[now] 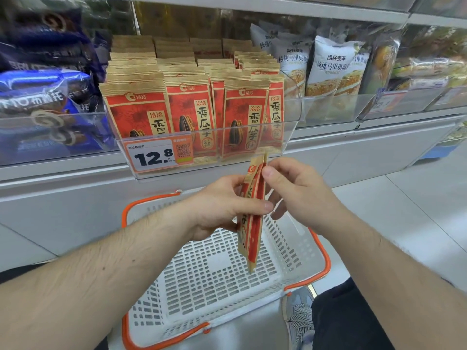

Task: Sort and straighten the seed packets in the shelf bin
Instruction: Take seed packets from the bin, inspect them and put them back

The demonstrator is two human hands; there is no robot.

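Clear plastic shelf bin point(290, 137), both hands, left point(217, 205), right point(300, 195), pinching flat seed packets point(252, 218) (edge-on), perforated basket point(214, 274) below.

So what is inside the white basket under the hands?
The white basket shows only its perforated floor. The forearms, both hands and the held seed packets cover part of it, so whatever lies there cannot be seen.

White basket point(298, 251), orange-rimmed; white snack bags point(331, 66).
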